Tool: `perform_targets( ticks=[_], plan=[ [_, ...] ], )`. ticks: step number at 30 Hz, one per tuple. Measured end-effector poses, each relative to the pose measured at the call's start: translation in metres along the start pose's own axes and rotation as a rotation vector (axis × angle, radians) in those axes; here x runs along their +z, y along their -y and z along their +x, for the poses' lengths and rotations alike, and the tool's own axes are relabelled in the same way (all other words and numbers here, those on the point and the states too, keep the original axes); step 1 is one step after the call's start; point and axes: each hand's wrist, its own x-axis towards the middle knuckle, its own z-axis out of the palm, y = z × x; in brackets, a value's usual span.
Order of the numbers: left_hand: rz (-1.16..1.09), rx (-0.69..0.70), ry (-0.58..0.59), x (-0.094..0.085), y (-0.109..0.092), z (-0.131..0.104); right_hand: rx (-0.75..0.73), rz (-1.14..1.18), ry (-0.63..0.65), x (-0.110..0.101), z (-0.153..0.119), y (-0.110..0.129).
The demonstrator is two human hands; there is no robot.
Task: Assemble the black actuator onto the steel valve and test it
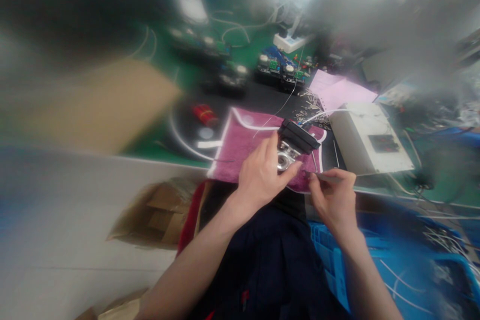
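On a purple cloth (245, 142) lies a device with a black housing (299, 136) and a silver metal part with a round opening (284, 161). My left hand (262, 167) is closed around the left and near side of this device, thumb and fingers against the metal part. To its right, my right hand (335, 197) pinches a thin dark tool (327, 176) between thumb and fingers. The tool's tip points left towards the device; its exact kind is too small to tell. A thin metal rod (335, 154) lies right of the cloth.
A white box with a dark panel (369, 137) stands on the right. Loose screws (310, 107) and pink paper (339, 91) lie behind. Further back are circuit board assemblies (279, 67) and a power strip (290, 41). A red roll (204, 114) sits left; blue crates (330, 252) stand below right.
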Motion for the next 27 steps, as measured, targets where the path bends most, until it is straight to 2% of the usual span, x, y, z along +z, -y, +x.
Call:
perform_targets(
  ticks=[20, 27],
  plan=[
    [0.012, -0.005, 0.013, -0.0001, 0.0000, 0.0007, -0.004, -0.003, -0.052, 0.0047, -0.0027, -0.0036],
    [0.016, -0.007, 0.017, 0.0010, 0.0003, 0.0009, -0.025, 0.002, -0.022, 0.0018, -0.0005, -0.0003]
  ],
)
